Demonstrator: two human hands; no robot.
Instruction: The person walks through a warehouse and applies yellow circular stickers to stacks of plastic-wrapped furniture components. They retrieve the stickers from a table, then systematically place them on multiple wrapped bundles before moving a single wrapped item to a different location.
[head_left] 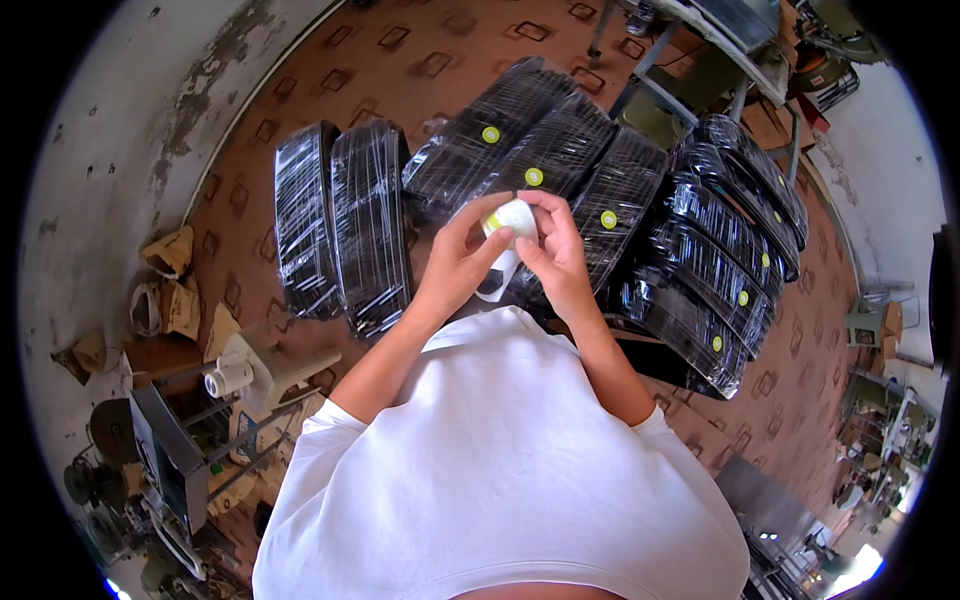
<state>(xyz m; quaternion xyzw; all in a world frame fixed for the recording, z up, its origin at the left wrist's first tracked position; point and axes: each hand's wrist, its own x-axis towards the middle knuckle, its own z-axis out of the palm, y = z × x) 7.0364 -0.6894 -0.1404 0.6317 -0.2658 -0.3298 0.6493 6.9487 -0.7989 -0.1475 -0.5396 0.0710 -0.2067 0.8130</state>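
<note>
A roll of round yellow-green stickers (514, 217) on white backing is held between both hands, in front of my chest. My left hand (462, 256) grips it from the left side, thumb laid across its face. From the right, my right hand (560, 248) closes on its edge, thumb and fingers near the top. A pale strip of backing (497, 275) hangs below the roll. Just beyond lie bundles wrapped in shiny black film (545, 140); several carry one round yellow-green sticker (534, 177) each. Two wrapped bundles at the left (368, 210) show no sticker.
More stickered bundles (715, 250) lean in a row at the right. At the left are a white sewing machine head (262, 372), a metal stand and brown paper bags (178, 285) by the wall. A metal-framed table (660, 85) stands at the far right on the patterned red-brown floor.
</note>
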